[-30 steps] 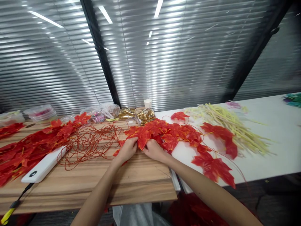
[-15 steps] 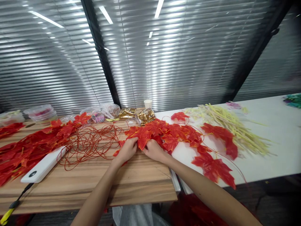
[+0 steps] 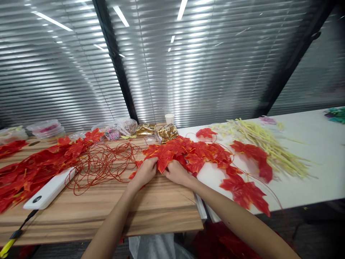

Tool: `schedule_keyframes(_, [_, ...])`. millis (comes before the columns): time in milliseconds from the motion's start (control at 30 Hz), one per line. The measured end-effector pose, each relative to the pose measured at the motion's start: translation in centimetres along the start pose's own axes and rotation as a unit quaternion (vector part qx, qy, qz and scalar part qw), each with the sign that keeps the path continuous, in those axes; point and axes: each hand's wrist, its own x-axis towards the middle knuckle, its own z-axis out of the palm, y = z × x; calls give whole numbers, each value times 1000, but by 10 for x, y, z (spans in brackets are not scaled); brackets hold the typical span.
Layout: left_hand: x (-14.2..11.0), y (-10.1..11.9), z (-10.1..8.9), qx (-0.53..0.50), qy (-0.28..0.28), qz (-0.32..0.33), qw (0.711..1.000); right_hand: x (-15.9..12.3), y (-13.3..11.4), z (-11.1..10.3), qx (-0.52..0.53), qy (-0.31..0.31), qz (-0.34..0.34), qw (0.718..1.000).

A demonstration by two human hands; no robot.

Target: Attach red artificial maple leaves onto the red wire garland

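My left hand (image 3: 147, 171) and my right hand (image 3: 176, 172) are close together at the near edge of a cluster of red artificial maple leaves. Both are closed, pinching an artificial maple leaf (image 3: 164, 157) whose tip hangs between them. The leaf hides most of the fingertips, along with anything small held under it. More leaves (image 3: 201, 153) spread to the right along a thin red cord (image 3: 260, 178). A loose tangle of red cord (image 3: 107, 163) lies left of my left hand.
A pile of red leaves (image 3: 45, 163) and a white power bank (image 3: 50, 190) lie on the wooden board (image 3: 164, 214). Behind are gold packets (image 3: 167, 133), a paper cup (image 3: 169, 119) and plastic tubs (image 3: 47, 129). Yellow strips (image 3: 272, 149) rest on the white table (image 3: 320, 154).
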Motion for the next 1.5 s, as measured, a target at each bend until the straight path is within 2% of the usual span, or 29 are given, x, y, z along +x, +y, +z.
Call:
schedule_keyframes(367, [-1,2,-2,31,-8,-6,999,-1,-2,-2,13,-16,15,1000])
schedule_keyframes(667, [-1,3,-2,8,-6,-1,1000,-1,-3,-3,9,-29,25,999])
schedule_keyframes(1133, [-1,6,-3,-23,-8,1,1000,-1,-1,-1,-9,5,0,1000])
schedule_keyframes(1500, [-1,6,-3,-14,-4,3,1000,-1,-2,-1,10,1,10,1000])
